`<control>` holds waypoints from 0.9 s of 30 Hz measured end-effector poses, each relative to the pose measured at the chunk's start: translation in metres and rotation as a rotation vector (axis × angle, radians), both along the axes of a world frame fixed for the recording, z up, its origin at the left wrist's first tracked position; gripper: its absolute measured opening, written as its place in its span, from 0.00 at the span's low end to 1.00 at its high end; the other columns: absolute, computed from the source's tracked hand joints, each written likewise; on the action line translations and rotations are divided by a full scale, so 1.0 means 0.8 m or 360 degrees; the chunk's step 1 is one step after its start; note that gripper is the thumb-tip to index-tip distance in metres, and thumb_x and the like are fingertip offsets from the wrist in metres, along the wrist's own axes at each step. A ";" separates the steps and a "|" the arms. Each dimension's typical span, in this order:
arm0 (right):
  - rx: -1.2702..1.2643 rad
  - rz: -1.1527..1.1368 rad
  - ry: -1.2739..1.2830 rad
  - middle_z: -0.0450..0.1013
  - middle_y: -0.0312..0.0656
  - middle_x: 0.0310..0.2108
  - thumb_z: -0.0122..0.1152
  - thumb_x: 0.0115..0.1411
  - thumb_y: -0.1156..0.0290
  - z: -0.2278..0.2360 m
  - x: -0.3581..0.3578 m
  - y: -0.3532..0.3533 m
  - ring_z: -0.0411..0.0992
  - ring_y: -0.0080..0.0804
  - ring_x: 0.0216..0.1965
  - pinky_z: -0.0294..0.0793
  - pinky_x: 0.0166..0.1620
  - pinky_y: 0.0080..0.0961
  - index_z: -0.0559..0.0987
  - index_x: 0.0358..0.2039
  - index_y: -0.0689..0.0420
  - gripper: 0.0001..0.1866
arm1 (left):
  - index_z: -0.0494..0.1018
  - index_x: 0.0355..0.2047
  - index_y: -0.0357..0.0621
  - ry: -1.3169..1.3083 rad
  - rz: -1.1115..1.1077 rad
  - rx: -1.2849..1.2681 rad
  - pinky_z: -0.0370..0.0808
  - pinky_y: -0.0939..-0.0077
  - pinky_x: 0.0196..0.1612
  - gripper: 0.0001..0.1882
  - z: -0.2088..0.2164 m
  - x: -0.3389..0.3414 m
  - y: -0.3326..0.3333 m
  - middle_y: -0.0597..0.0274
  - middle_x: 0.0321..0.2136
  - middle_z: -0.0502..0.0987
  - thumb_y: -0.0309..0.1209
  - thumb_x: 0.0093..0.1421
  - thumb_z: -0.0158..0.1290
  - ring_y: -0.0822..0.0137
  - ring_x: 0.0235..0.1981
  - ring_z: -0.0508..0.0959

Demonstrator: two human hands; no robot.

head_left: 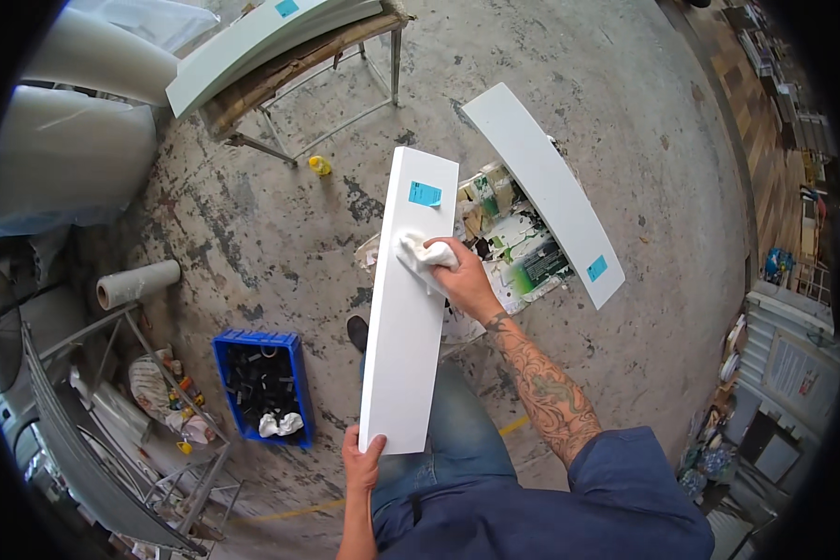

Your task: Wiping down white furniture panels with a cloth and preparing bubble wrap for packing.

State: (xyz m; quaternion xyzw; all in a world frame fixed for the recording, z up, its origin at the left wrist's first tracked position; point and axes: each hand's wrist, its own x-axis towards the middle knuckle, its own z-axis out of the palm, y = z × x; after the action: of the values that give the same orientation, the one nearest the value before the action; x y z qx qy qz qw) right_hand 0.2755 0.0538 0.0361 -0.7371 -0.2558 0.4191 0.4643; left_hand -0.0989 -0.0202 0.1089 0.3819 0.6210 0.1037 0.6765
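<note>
A long white board (403, 345) slants upward in front of me, a blue label (426, 194) stuck near its far end. My left hand (362, 457) grips its near lower corner, with the thumb on the face and the fingers hidden beneath. In my right hand (462, 275) is a bunched white cloth (424, 254), pressed against the board's face below the label. A second white board (551, 191), also labelled, lies to the right across a low surface covered with paint-stained cardboard (523, 238).
A blue crate (217, 373) of dark parts with white crumpled cloth stands on the floor at left. More white boards lie on a metal-legged bench (299, 73) at far left. Near it are a yellow bottle (319, 166) and large wrapped rolls (75, 154). A metal frame (140, 327) stands at left.
</note>
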 end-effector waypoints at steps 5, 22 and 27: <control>0.0324 -0.0713 0.0888 0.75 0.34 0.42 0.60 0.60 0.78 -0.008 -0.023 -0.011 0.72 0.22 0.42 0.73 0.46 0.20 0.77 0.47 0.58 0.14 | 0.73 0.43 0.41 0.0070 -0.0023 0.0136 0.72 0.78 0.43 0.17 0.045 -0.013 0.014 0.65 0.35 0.78 0.28 0.57 0.66 0.75 0.37 0.75; 0.0257 -0.0944 0.1171 0.75 0.39 0.45 0.59 0.62 0.77 0.080 -0.087 -0.114 0.75 0.28 0.44 0.76 0.49 0.25 0.75 0.50 0.58 0.15 | 0.76 0.39 0.38 0.0324 -0.0404 0.0798 0.73 0.79 0.38 0.13 0.225 0.002 0.143 0.66 0.31 0.77 0.29 0.56 0.64 0.75 0.33 0.75; 0.0340 -0.0342 0.0027 0.75 0.37 0.44 0.59 0.64 0.78 0.161 -0.078 -0.085 0.73 0.25 0.46 0.73 0.51 0.23 0.74 0.53 0.58 0.16 | 0.73 0.45 0.36 -0.0086 0.0100 0.0701 0.74 0.80 0.40 0.16 0.220 0.027 0.143 0.65 0.35 0.78 0.30 0.59 0.62 0.75 0.35 0.77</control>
State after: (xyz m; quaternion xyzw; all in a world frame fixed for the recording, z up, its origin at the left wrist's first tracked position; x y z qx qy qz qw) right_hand 0.2133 -0.0140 0.1651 -0.7031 -0.2146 0.3436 0.5844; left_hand -0.0777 0.0944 0.2848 0.4980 0.5767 0.2679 0.5896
